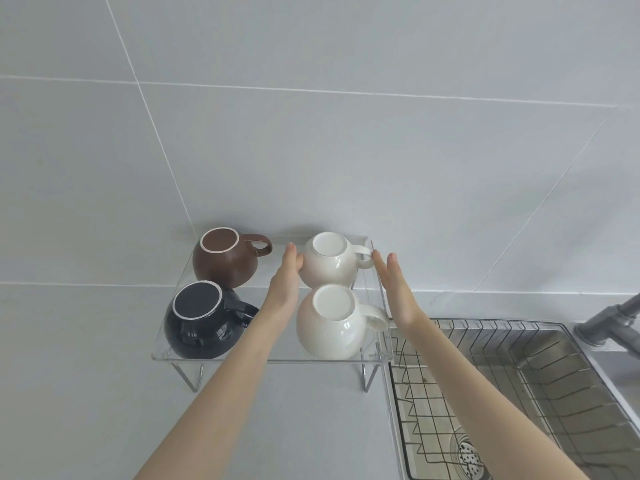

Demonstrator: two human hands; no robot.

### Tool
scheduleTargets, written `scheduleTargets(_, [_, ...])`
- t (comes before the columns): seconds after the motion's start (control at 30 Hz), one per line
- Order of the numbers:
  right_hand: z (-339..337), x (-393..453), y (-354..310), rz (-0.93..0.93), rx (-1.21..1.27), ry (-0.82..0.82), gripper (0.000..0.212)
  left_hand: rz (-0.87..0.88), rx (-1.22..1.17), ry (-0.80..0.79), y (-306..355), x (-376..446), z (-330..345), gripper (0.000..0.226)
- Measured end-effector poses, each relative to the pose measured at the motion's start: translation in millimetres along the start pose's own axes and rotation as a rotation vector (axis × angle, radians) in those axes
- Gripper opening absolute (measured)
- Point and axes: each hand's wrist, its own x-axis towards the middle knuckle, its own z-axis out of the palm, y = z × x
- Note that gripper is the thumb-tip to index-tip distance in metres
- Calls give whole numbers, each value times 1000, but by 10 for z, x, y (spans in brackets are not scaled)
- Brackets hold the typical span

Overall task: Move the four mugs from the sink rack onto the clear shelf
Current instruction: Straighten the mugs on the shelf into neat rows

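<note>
Four mugs stand upside down on the clear shelf [166, 351]. A brown mug [223, 268] is at the back left and a black mug [204, 330] at the front left. One white mug [329, 268] is at the back right, another white mug [329, 330] at the front right. My left hand [285, 285] lies flat between the two columns, its fingertips touching the back white mug's left side. My right hand [394, 289] is held flat just right of that mug's handle, by the shelf's right edge. Neither hand grips anything.
A steel sink [554, 368] lies to the right with a black wire rack [433, 393] in it, holding no mugs. A grey tap [609, 323] stands at the far right. The shelf rests on thin metal legs [190, 375] against the tiled wall.
</note>
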Motion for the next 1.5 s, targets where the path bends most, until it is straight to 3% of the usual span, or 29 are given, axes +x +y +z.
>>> scheduleTargets(0.2, [13, -31, -55, 3, -25, 32, 59, -3, 23, -18, 42, -52, -23, 67])
scheduleTargets(0.3, [82, -57, -216, -103, -81, 116, 54, 43, 17, 38, 193, -92, -159, 63])
scheduleTargets(0.43, [392, -27, -537, -178, -10, -29, 54, 93, 59, 200, 425, -116, -572, 53])
scheduleTargets(0.6, [1030, 285, -722, 37, 117, -204, 66, 31, -37, 323, 481, -127, -991, 56])
scheduleTargets(0.87, [1424, 353, -779, 156, -23, -185, 61, -102, 11, 212, 367, -29, -1334, 68])
scheduleTargets(1.1, [1466, 274, -812, 169, -58, -181, 59, -90, 9, 117, 294, -44, -1411, 70])
scheduleTargets(1.5, [1477, 141, -711, 120, -8, -185, 58, -52, 43, 109, 328, -2, -1411, 71])
